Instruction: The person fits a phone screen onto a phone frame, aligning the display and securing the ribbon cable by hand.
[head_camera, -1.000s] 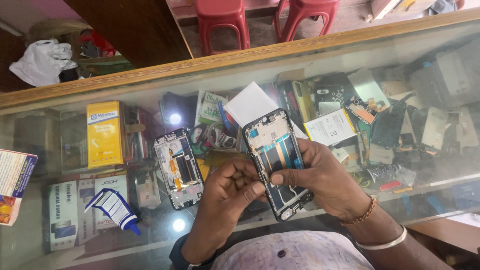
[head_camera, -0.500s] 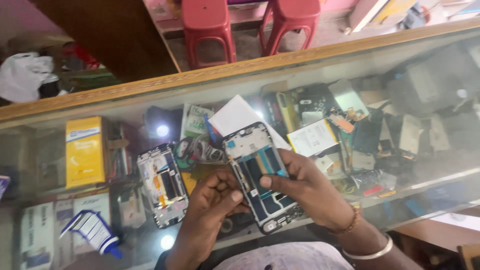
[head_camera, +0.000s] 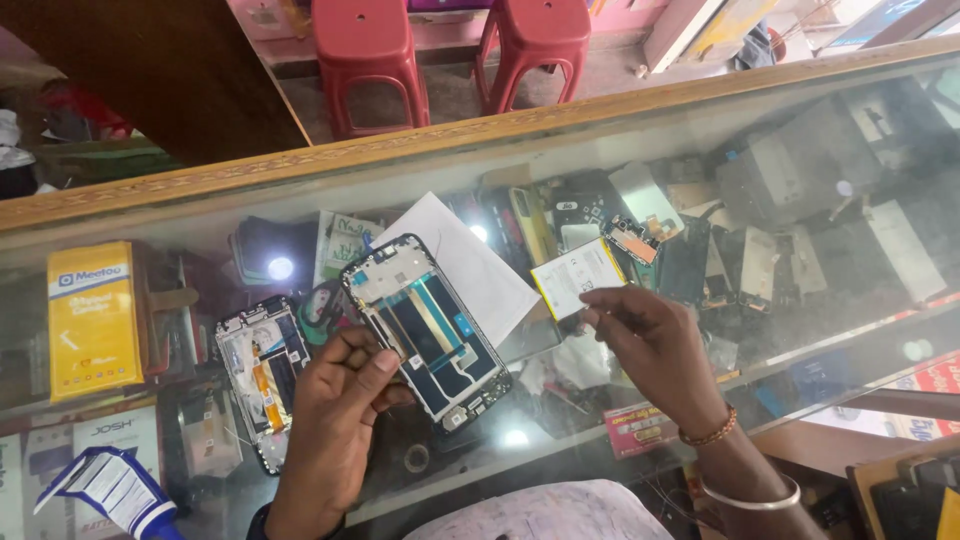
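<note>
My left hand (head_camera: 335, 420) grips an opened phone frame (head_camera: 425, 330) by its lower left edge. It holds the frame tilted above the glass counter (head_camera: 800, 330), with blue and yellow inner parts facing up. My right hand (head_camera: 655, 350) is off the frame, to its right. Its thumb and forefinger are pinched at the corner of a white battery with a yellow edge (head_camera: 572, 280). I cannot tell whether they grip the battery.
A second stripped phone (head_camera: 262, 375) lies left of my hand, and a white sheet (head_camera: 480, 270) lies behind the frame. Under the glass are a yellow box (head_camera: 95, 320) and several phone parts. Beyond the wooden counter edge (head_camera: 500, 125) stand two red stools (head_camera: 370, 50).
My right hand has let go of the phone frame and moved right to the white battery. My left hand now holds the frame alone. The view has shifted rightwards.
</note>
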